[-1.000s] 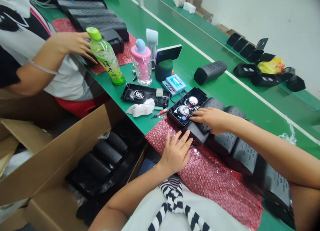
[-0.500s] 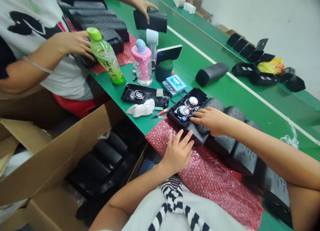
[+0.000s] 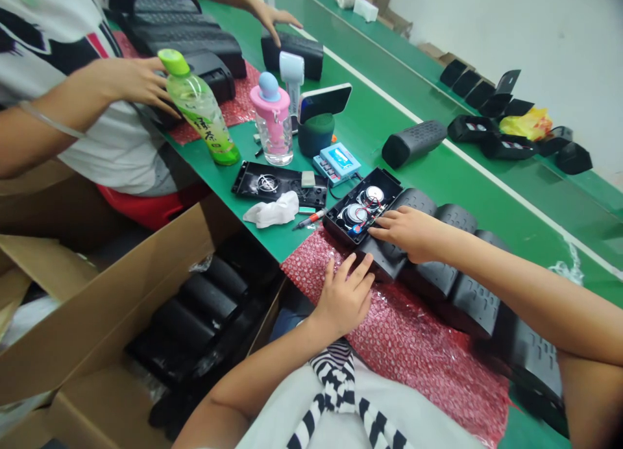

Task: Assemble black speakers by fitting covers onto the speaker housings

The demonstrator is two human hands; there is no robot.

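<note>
My left hand (image 3: 345, 293) rests with fingers spread on the red bubble wrap (image 3: 418, 351), its fingertips at the near end of a black speaker (image 3: 381, 259). My right hand (image 3: 411, 233) lies over the row of speakers with fingers stretched out, fingertips at the right edge of an opened speaker housing (image 3: 335, 223). Two round white-backed drivers, thin red wires and a small blue part show inside that housing. Whether my right fingertips touch a wire or only the rim, I cannot tell. Several more black speakers (image 3: 479, 309) lie side by side beneath my right forearm.
A blue tester (image 3: 341, 161), black panel (image 3: 248, 180), crumpled white tissue (image 3: 272, 210) and red-tipped pen (image 3: 310, 220) lie beyond the housing. A green bottle (image 3: 204, 118) and pink-lidded cup (image 3: 272, 131) stand farther left. A co-worker's hand (image 3: 272, 17) touches a speaker (image 3: 294, 53). Cardboard box (image 3: 111, 293) below left.
The co-worker's far hand has shifted slightly, and the speaker under it has turned to show its patterned side. The view has drifted a little. My hands stay nearly in place.
</note>
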